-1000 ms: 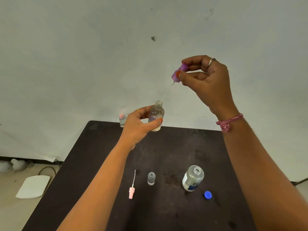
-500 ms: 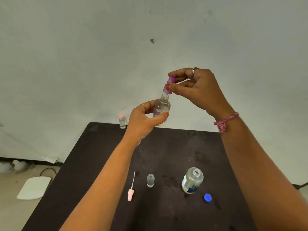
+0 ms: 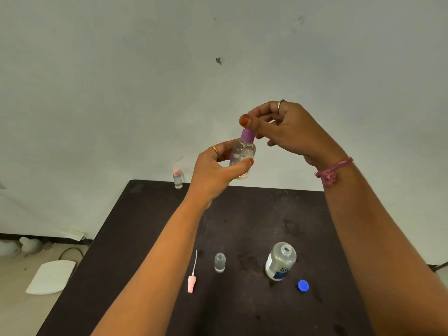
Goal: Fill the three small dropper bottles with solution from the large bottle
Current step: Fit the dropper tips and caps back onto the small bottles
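My left hand (image 3: 218,166) grips a small clear bottle (image 3: 243,155) above the far end of the dark table (image 3: 242,311). A purple cap (image 3: 247,135) sits on the bottle's neck, and my right hand (image 3: 283,127) pinches the top of it with curled fingers. On the table stand a small open bottle (image 3: 220,262) and the large open bottle (image 3: 280,261) with a blue-and-white label. A pink dropper cap with its thin tube (image 3: 192,280) lies to the left of the small open bottle. Another small bottle with a pink cap (image 3: 177,179) stands at the far left corner.
A blue cap (image 3: 303,285) lies right of the large bottle. A pale wall rises right behind the table. On the floor to the left lie a white board (image 3: 52,277), a dark cable (image 3: 70,252) and some pale objects (image 3: 14,246).
My right hand came down and lowered the purple dropper cap's tube into the held bottle. The cap now sits on the neck. My left hand rose slightly with the bottle.
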Motion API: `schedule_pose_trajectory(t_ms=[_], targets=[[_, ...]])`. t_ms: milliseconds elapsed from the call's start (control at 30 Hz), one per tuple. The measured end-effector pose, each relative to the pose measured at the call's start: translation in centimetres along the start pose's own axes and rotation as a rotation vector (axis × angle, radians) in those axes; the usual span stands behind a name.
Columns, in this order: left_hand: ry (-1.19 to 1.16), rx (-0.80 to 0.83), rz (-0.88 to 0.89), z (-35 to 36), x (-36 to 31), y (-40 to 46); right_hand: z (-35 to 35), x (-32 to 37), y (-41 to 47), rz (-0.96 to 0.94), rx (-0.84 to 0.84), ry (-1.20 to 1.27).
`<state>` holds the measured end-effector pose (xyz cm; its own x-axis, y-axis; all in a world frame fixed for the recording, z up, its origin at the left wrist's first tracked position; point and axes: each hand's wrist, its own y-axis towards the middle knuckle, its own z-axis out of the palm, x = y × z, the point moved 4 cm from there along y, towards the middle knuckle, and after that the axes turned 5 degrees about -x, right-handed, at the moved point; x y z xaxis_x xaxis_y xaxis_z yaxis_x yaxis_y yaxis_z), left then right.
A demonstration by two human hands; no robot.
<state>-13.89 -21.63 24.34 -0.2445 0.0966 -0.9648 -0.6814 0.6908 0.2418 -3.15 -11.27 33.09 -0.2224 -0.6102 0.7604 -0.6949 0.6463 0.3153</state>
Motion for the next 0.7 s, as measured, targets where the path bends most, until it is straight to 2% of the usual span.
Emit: schedule_pose_trajectory(t_ms=[67, 133, 267, 333, 433, 500, 600, 700], targets=[[-0.006, 0.004, -0.001, 0.0, -0.2, -0.1, -0.1, -0.4, -0.3, 0.006, 0.146, 0.138], [-0.012, 0.007, 0.005, -0.1, -0.3, -0.2, 0.1, -0.8, -0.7, -0.032, 0.202, 0.231], [0.002, 0.012, 0.018, 0.0, -0.4, -0.3, 1.3, -1.2, -0.8, -0.059, 0.036, 0.177], [-0.002, 0.011, 0.011, 0.0, -0.3, -0.5, 1.8, -1.7, -0.9, -0.003, 0.075, 0.239], [-0.021, 0.007, 0.020, -0.1, -0.3, -0.6, 1.5, -2.4, -1.6, 0.059, 0.188, 0.509], [-0.023, -0.002, 0.022, -0.3, -0.4, -0.6, 1.5, -2.8, -1.8, 0.061, 0.147, 0.623], [-0.020, 0.001, 0.030, -0.3, -0.3, -0.8, 2.3, -3.3, -1.9, 0.070, 0.021, 0.623], [-0.014, -0.010, 0.024, -0.4, -0.2, -1.0, 2.9, -3.3, -2.0, 0.102, 0.086, 0.674]])
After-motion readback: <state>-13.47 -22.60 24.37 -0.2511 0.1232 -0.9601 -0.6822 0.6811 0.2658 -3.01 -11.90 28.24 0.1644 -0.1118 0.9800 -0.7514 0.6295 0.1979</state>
